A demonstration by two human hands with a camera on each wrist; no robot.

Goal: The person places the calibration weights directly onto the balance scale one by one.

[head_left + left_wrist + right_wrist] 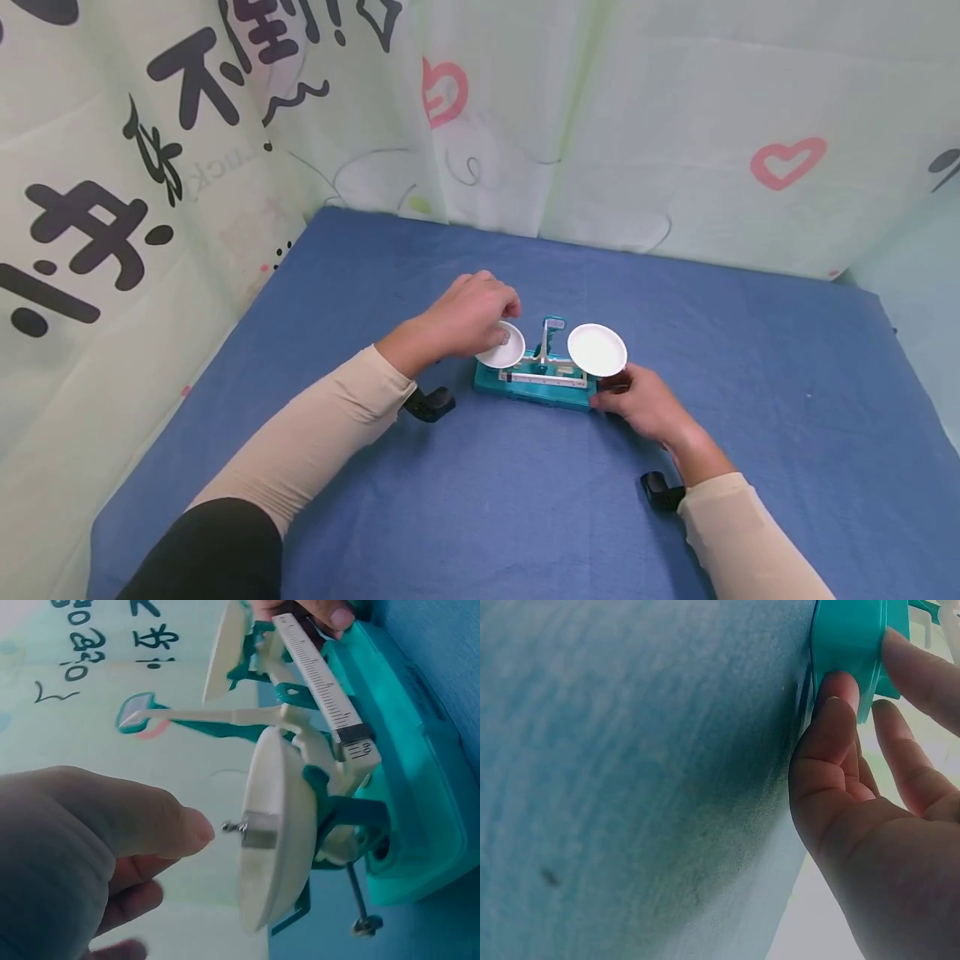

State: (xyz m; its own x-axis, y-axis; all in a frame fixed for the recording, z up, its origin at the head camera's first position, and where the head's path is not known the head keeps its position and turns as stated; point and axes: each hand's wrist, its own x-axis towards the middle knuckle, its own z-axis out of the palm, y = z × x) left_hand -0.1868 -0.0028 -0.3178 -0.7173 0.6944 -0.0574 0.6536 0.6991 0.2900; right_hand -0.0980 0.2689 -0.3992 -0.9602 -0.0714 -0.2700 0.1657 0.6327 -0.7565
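Teal balance (534, 392), right hand (647, 408) gripping edge, cloth (480, 500) around

Teal balance scale (542, 380), metal weight (260, 830) in pan (295, 825)

Scale (528, 391): teal base (847, 645), white pans (597, 350); weight (260, 830) probably silver, view dim. Tablecloth (480, 500): plain blue. Curtain (660, 100): pale, black lettering (182, 55) at 10 o'clock, pink heart (757, 164) at 2.
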